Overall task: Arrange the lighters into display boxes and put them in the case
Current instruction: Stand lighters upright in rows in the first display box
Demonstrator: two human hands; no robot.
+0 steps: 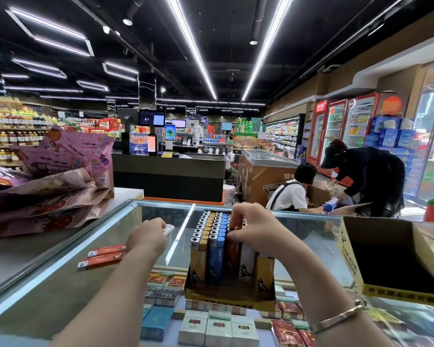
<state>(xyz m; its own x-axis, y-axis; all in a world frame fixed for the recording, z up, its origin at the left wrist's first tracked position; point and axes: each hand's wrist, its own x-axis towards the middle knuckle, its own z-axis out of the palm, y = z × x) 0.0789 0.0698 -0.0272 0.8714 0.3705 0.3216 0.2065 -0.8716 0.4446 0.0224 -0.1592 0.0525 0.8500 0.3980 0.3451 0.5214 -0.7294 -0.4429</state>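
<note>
Glass tops the counter (60, 279) I'm working on, so the cigarette packs (218, 326) in the case below show straight through it. The display box (231, 295) stands on that glass right in front of me, front wall low so the lighters (212, 236) stand upright in rows with their tops showing: yellow, blue, then red and white toward the right.

My right hand (254, 230) is curled over the red and white rows, fingertips pinching the lighter tops, I'd judge to press them straight and tight against the blue row so the next ones will fit. My left hand (149, 237) rests on the glass just left of the box, fingers folded around a small white piece (168, 228); it looks like a lighter, though too little shows to be sure. It's held close, ready to feed in.

Two orange lighters (104, 256) lie flat on the glass farther left, not yet boxed. A second box (391, 261) sits open and empty at my right, presumably next to fill.
</note>
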